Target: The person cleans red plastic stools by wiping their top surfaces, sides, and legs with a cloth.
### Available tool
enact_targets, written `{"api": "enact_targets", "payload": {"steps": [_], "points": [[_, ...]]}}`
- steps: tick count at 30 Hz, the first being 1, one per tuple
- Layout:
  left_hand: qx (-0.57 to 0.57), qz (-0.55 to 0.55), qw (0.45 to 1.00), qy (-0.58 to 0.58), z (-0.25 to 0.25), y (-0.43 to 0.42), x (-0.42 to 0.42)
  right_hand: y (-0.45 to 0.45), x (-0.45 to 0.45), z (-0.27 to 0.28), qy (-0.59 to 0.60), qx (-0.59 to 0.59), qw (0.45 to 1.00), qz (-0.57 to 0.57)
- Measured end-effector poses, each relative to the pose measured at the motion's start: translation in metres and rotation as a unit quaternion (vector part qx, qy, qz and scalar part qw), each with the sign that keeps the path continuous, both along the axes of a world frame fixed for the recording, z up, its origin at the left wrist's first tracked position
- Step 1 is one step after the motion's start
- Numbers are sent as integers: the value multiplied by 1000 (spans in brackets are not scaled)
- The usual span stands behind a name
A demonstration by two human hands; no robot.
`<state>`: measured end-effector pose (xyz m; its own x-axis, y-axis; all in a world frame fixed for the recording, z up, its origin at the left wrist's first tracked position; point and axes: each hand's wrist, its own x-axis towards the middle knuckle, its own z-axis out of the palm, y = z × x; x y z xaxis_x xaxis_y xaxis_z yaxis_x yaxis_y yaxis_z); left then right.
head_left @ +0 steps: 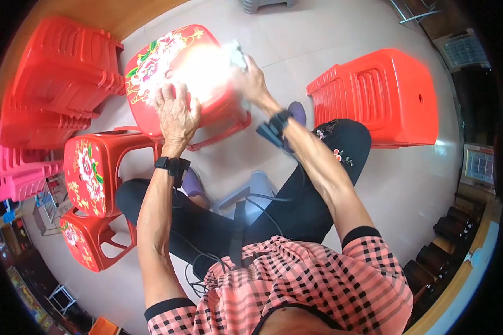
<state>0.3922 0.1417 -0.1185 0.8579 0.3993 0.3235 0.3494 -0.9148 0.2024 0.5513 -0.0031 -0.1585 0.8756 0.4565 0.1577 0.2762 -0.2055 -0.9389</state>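
A red stool (145, 106) with a flower print on its seat stands in front of me, and a bright glare covers part of the seat. My left hand (176, 114) lies on the near edge of that seat, fingers spread. My right hand (252, 84) is at the seat's right side, its fingers closed on a pale cloth (236, 57); both are somewhat blurred. Black straps circle both wrists.
Stacked red stools stand at the left (61, 72) and right (374, 97). Pink stools (22, 162) are at the far left. Two more flowered stools (86, 173) (84, 240) stand nearer. Dark cables hang over my lap. A grey stool (265, 4) is at the top.
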Motion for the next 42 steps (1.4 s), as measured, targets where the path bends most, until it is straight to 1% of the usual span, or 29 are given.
{"api": "enact_targets", "payload": {"steps": [2,5,8,9,12,13,15,16,17,18,20,21,23,24,25,26,28,29,32,33,34,35,36,39,40,41,42], "points": [[-12,1,1000,-6,1,-1,0,-16,-32,-16,16,2,1000,-27],[-18,-12,999,-23,0,1,-1,-30,-76,-22,-50,-74,992,-94],[-16,-12,1000,-23,-4,5,-2,-39,-92,-32,17,-68,993,-97],[-18,-17,999,-45,-6,5,-3,-42,-95,-25,36,-65,994,-83],[9,-21,998,-57,-12,8,-5,-46,-98,23,8,-43,998,-44],[14,-28,997,-72,-15,11,-5,-40,-94,39,-7,4,999,-34],[-43,-22,994,-95,-10,19,-10,-29,-75,75,-100,-3,995,1],[-72,-20,992,-105,-5,25,-15,-21,-66,99,-123,-17,992,13],[-28,35,991,-126,-2,33,-25,-11,-56,115,-145,-30,989,25],[-33,88,984,-149,-1,44,-32,0,-41,113,-204,-51,977,36],[-24,185,963,-196,-15,67,-46,24,-16,105,-323,-91,940,57],[-119,202,956,-173,-29,75,-52,31,-14,102,-293,-230,923,97],[-307,230,915,-128,-57,90,-60,44,-18,75,-320,-308,888,117],[-330,238,902,-140,-52,87,-61,50,-21,66,-332,-348,868,126],[-354,246,889,-153,-40,77,-59,57,-25,66,-325,-370,861,130],[-379,254,875,-164,-35,72,-58,62,-24,69,-330,-368,857,142],[-373,248,882,-147,-51,78,-60,71,-24,79,-338,-364,852,167],[-370,246,883,-152,-56,81,-59,82,-12,64,-315,-353,869,145],[-361,237,884,-180,-58,78,-58,125,11,66,-279,-407,851,177],[-359,239,882,-189,-57,76,-57,142,13,77,-254,-463,825,203],[-356,242,881,-197,-56,75,-57,157,13,76,-241,-453,836,194],[-360,269,876,-176,-54,74,-55,171,11,74,-228,-442,848,183],[-347,275,876,-191,-54,71,-53,187,10,71,-214,-432,859,173],[-317,284,877,-222,-53,69,-53,239,10,23,-295,-409,836,217],[-311,279,881,-222,-55,70,-53,225,-29,62,-249,-392,860,213],[-305,274,884,-222,-57,70,-53,232,-34,44,-303,-358,851,235],[-311,268,887,-210,-59,71,-55,234,-39,31,-323,-329,852,249]]}}
